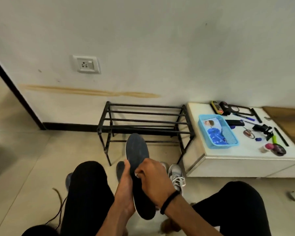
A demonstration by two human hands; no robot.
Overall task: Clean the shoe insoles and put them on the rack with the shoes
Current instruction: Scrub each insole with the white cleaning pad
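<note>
Left hand (124,183) is wrapped round the near edge of a dark insole (138,160), with the thumb hooked over the rim partway up and the palm beneath. Right hand (153,181) is curled over the middle of the same insole, its fingertips pinching something small and pale against the surface; what that thing is cannot be told, though a wipe or cloth is likely.

The insole is held tilted, its toe end standing free above and beyond both hands, its heel end hanging below the right wrist. Only its middle is supported, so under hard rubbing it could be bent or flicked out of the left grip and dropped onto the floor, where dirt would be picked up again. If the wiping is kept under the right fingers alone, the far toe end could be left uncleaned. The pale piece is pinched by little, and could be let slip.

A second insole (120,169) appears to lie just beyond the left hand, mostly hidden. A grey shoe (176,176) is set just right of the right hand. The rack (143,121) stands ahead of both hands, well beyond reach of the toe end, with no shoes seen on it.
</note>
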